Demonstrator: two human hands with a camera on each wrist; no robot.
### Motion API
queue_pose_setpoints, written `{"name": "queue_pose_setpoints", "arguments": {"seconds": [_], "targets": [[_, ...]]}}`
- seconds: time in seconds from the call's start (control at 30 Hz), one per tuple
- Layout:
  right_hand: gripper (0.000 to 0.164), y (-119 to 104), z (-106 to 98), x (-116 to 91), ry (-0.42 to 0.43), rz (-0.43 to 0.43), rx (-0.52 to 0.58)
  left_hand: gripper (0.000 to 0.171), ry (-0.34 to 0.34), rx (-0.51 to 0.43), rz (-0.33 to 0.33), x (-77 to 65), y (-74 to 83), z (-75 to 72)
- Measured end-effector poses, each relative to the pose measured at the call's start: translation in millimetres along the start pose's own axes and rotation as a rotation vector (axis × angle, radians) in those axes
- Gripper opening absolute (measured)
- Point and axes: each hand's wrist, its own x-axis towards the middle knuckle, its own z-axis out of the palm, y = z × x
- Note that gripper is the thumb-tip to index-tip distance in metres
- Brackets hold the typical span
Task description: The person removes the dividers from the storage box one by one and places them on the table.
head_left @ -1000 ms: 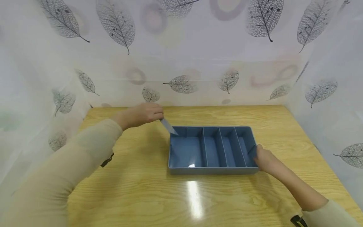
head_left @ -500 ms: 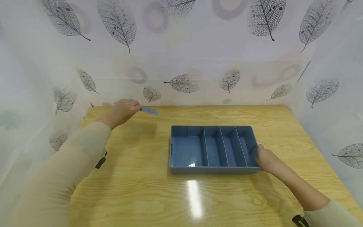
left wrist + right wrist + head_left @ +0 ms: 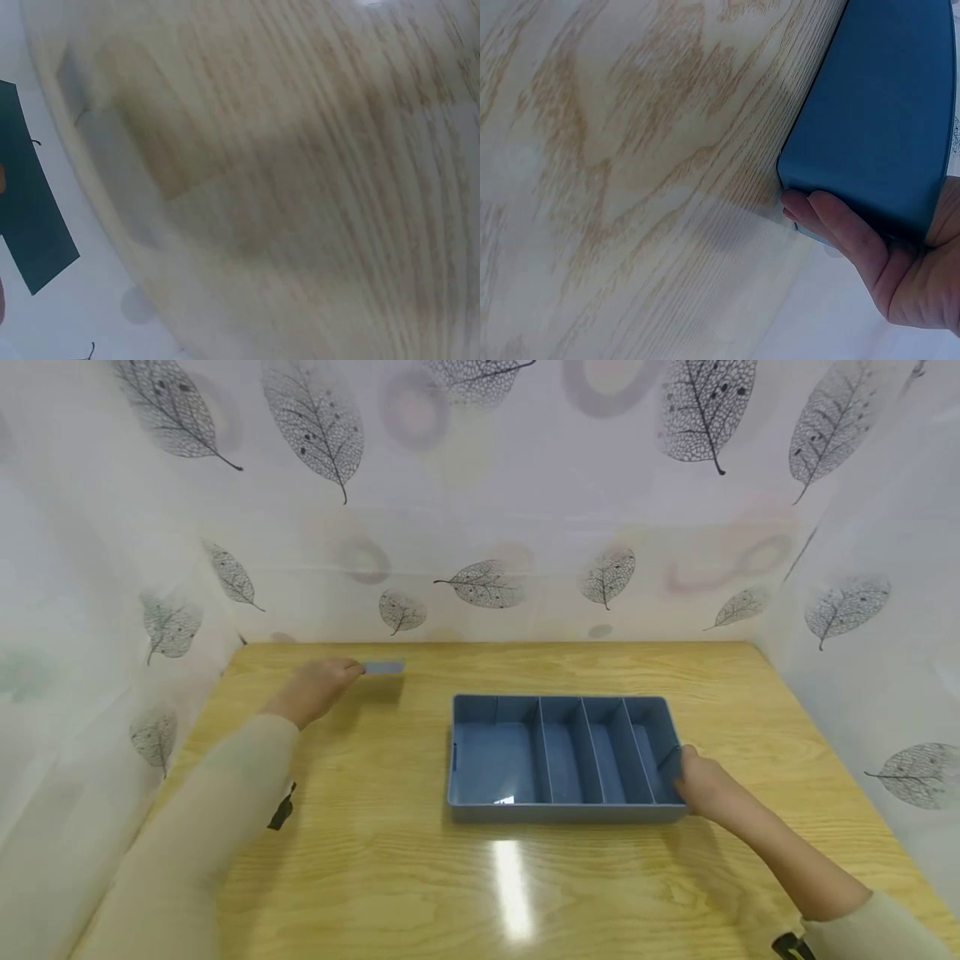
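In the head view my left hand (image 3: 315,687) pinches a flat blue-grey divider panel (image 3: 384,667) by one end, left of the box and toward the table's back edge. The left wrist view shows the same divider panel (image 3: 34,202) as a dark rectangle at its left border, with only bits of fingertip there. A blue-grey compartment box (image 3: 570,812) lies lengthwise on the table, its left compartment wide and several narrow ones to the right. My right hand (image 3: 702,783) grips the box's right end wall; the right wrist view shows its fingers (image 3: 851,232) curled round the box corner.
The wooden table (image 3: 360,868) carries a bright light reflection in front of the box. Behind it stands a white leaf-patterned backdrop (image 3: 480,527), with similar sheets on both sides. Upright partitions (image 3: 588,752) split the box.
My left hand has carried the divider panel leftward from the box's left end; over the last half second it has come down a little. The right hand and box stay put.
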Motion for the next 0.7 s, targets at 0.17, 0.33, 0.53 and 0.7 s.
{"name": "queue_pose_setpoints", "arguments": {"seconds": [0.17,0.33,0.53,0.7], "targets": [[0.021,1.1,0.6,-1.1,0.013,-0.023,0.001,0.037,-0.065,-0.063,-0.051,-7.1,1.8,10.5],[0.019,2.2,6.8,0.7,0.015,-0.022,0.018,0.035,-0.108,-0.029,-0.054,-15.3,1.9,16.9],[0.019,2.3,9.9,-1.0,0.034,-0.016,0.026,0.041,-0.127,-0.049,-0.056,-22.8,0.4,23.1],[0.019,2.4,3.5,-3.4,0.030,-0.014,0.023,0.042,-0.100,-0.077,-0.056,-23.5,-3.4,29.1]]}}
